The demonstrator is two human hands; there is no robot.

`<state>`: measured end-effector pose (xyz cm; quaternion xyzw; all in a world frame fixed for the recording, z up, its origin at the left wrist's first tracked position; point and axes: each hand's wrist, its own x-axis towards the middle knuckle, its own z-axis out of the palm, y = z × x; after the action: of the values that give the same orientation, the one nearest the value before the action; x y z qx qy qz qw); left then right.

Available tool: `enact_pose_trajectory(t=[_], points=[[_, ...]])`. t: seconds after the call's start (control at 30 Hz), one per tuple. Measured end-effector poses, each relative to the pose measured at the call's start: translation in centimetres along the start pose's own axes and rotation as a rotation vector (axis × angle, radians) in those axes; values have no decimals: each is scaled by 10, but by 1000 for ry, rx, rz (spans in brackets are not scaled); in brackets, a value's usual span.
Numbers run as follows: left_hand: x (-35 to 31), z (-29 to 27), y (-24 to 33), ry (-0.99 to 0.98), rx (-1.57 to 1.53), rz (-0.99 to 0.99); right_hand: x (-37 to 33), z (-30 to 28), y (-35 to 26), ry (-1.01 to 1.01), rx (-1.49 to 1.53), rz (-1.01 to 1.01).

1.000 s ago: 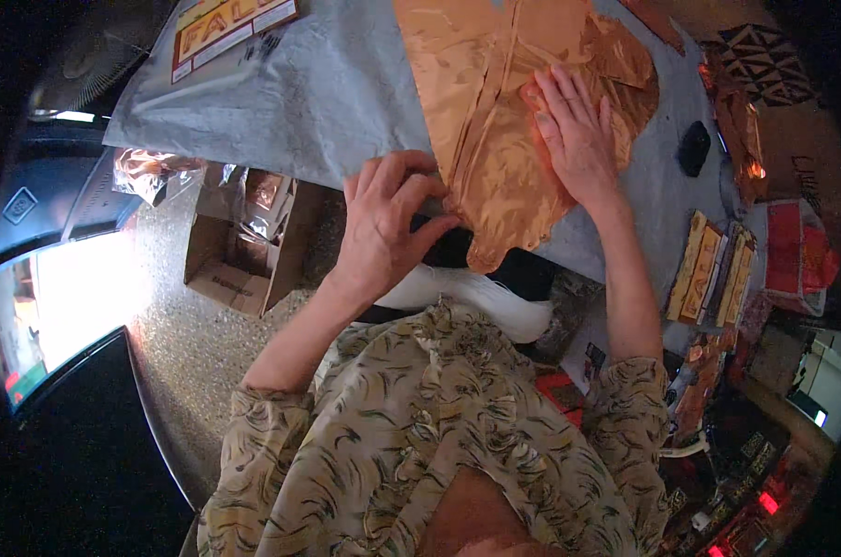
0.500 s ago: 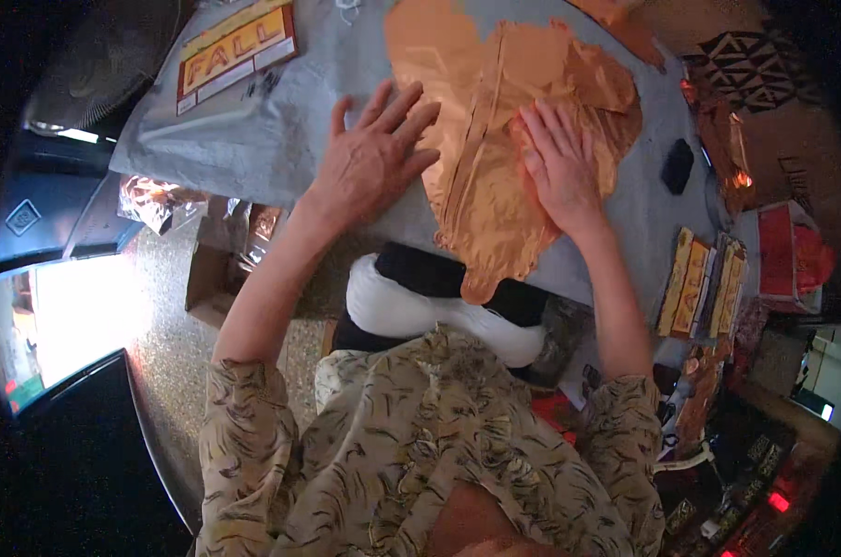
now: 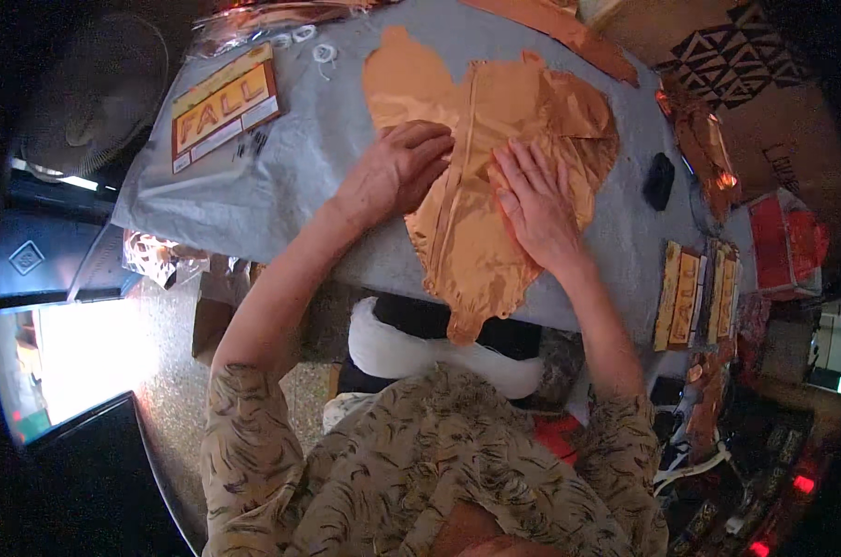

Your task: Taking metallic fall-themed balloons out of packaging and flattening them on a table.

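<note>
A flat orange foil balloon (image 3: 481, 237) lies on the grey-covered table, creased along a long seam, with a narrow tab over the near edge. My right hand (image 3: 536, 200) lies flat on its right half, fingers stretched out. At its left side, my left hand (image 3: 393, 176) has bent fingers drawn together against the foil beside the seam. The left thumb and what lies under that palm are mostly hidden. A rounded lobe (image 3: 402, 74) of the same foil spreads beyond my left fingers.
On the grey cover (image 3: 309, 176) at the left lies a yellow printed packet (image 3: 224, 110), with white string (image 3: 323, 56) beyond. A black object (image 3: 659, 181) sits to the right. More packets (image 3: 685, 297) stand at the right edge, near a red-and-white box (image 3: 787, 241). Orange foil (image 3: 569, 37) lies at the back.
My left hand has moved right and its spread fingers have drawn together at the foil. The right hand stays flat on the balloon. The whole view has shifted slightly.
</note>
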<state>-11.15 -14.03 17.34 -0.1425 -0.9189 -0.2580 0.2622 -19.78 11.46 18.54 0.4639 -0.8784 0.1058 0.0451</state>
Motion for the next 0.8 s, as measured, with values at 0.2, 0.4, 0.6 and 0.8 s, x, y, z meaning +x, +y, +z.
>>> enact_pose_trajectory(t=[0.2,0.4,0.6,0.8], points=[[9,-6,2,68,-89,7,4,-4,-7,-43,1,3],[28,-4,-13,-76,-157,-3,4,-2,-10,-32,36,10],[67,22,-34,201,-100,-130,3,4,-7,80,39,-24],[120,36,-78,-121,259,-160,6,1,-12,86,45,-19]])
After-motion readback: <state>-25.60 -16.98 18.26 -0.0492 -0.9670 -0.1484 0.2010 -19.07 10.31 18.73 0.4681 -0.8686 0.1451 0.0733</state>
